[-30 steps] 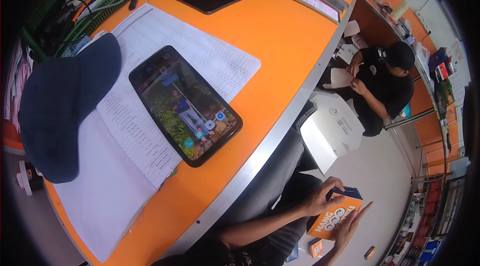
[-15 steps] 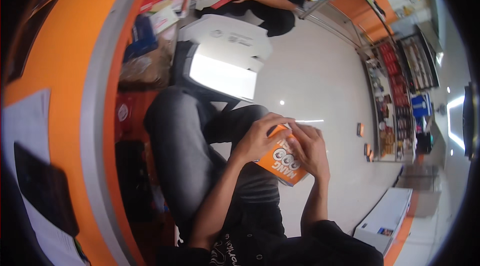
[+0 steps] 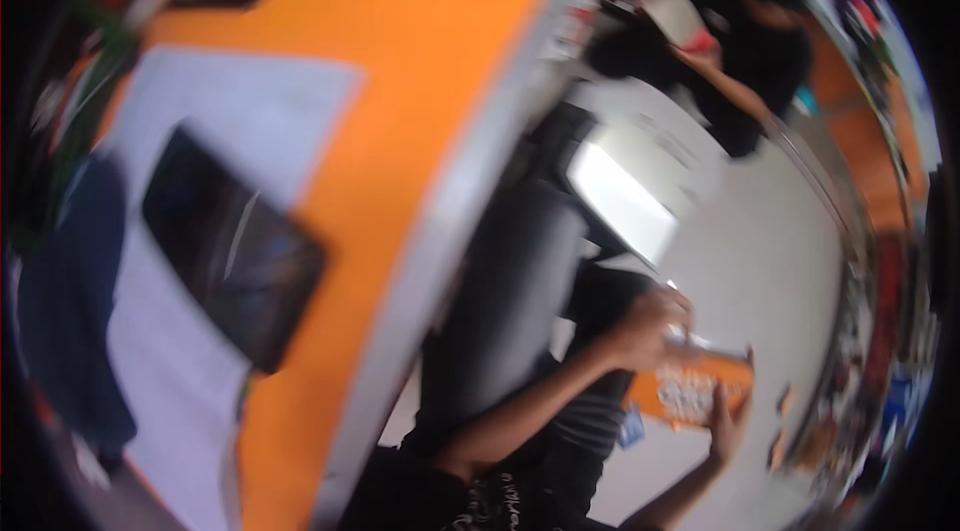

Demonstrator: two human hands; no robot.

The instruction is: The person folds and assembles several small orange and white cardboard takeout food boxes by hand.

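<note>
Above my lap is an orange paper box [image 3: 672, 393] with white lettering, smeared by motion. My left hand [image 3: 648, 329] is closed at its upper left edge, fingers curled over the top. The right side of the box is in my right hand [image 3: 726, 423], thumb on the front face. The upper edge looks pale; whether the top is open I cannot tell. Beyond my knees, a large white unfolded carton sheet [image 3: 640, 161] lies on a dark support.
On my left stands an orange tabletop [image 3: 400, 131] with a grey edge, bearing a dark phone [image 3: 235, 246] on white paper [image 3: 160, 331]. A seated person in black [image 3: 735, 51] holds a white and red carton [image 3: 677, 19]. Small orange boxes [image 3: 780, 421] sit on the floor at right.
My view has swung left, bringing more of the tabletop in. The orange box has turned more level, and my hands have spread apart, the left at its top edge, the right at its side.
</note>
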